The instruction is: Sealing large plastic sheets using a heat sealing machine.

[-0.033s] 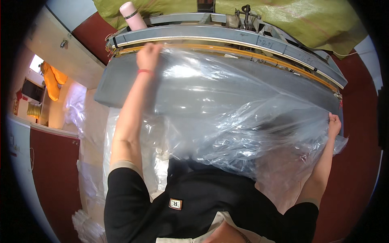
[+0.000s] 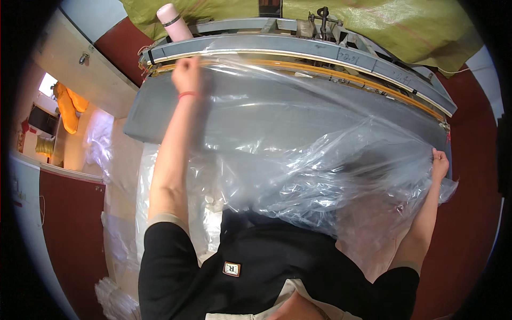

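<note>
A wide, clear plastic sheet (image 2: 314, 154) is stretched across a grey padded surface (image 2: 154, 106) in front of me. At its far left corner, next to a long orange strip (image 2: 298, 66), my left hand (image 2: 186, 74) is closed on the sheet's edge. My right hand (image 2: 440, 162) pinches the sheet's right edge, nearer to me. Between the hands the far edge of the sheet runs slantwise, overlapping the orange strip on the left. The near part hangs crumpled down against my black shirt.
Beyond the strip lies a long grey metal bar (image 2: 266, 41) of a machine, with a pink bottle (image 2: 174, 22) behind its left end. Green-yellow woven sheeting (image 2: 384, 26) hangs at the back. More clear plastic (image 2: 117, 301) lies low on the left, by a dark red cabinet panel (image 2: 72, 234).
My left hand has shifted slightly left, drawing the sheet's far left part along; its far edge now reaches up onto the metal bar. My right hand stays in place.
</note>
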